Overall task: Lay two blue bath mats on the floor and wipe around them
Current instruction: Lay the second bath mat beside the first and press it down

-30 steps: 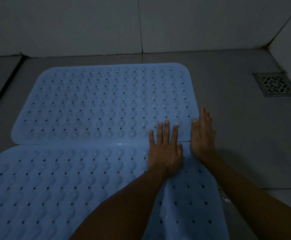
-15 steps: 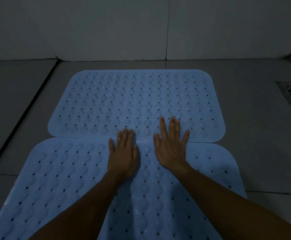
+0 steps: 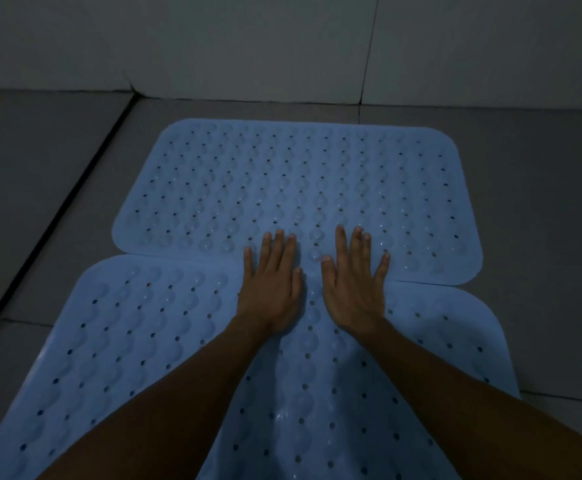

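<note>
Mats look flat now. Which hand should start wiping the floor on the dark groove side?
Left, probably. The left hand lies flat on the mats' seam, nearer the floor groove; the right hand would have to cross it. No cloth shows.

Far blue mat (image 3: 296, 188) lay flat on the floor, perforated and bubbled. Near blue mat (image 3: 137, 341) lay flat, its far edge meeting the first mat's near edge.

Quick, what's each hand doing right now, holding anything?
Left hand: open, fingers straight, pressing flat where the two mats meet.
Right hand: open, fingers spread, pressing flat on the same seam. Neither holds anything.
</note>
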